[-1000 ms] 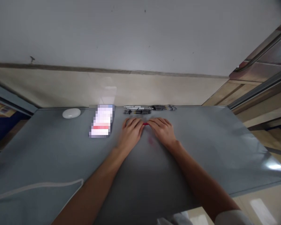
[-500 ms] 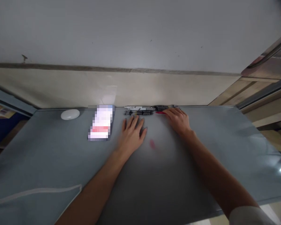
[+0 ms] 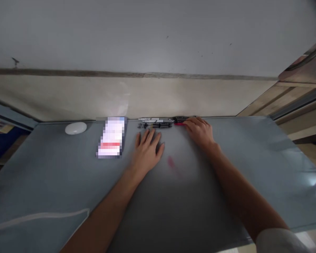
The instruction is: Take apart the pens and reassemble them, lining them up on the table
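Several black and white pens (image 3: 155, 124) lie side by side along the wall at the back of the grey table. My left hand (image 3: 147, 149) rests flat just in front of them, fingers spread, holding nothing. To the right, my right hand (image 3: 200, 131) has its fingers closed on a red pen (image 3: 179, 123), whose left part sticks out past the fingertips. Dark pens (image 3: 185, 118) lie behind that hand against the wall, partly hidden by it.
A phone with a lit, blurred screen (image 3: 111, 137) lies left of my left hand. Farther left is a white rounded object (image 3: 76, 128). A white cable (image 3: 39, 216) crosses the table's lower left. The wall (image 3: 152, 96) bounds the back.
The red pen has shifted slightly back, closer to the dark pens, with my right hand on it. My left hand stays in nearly the same place. The view has moved a little.
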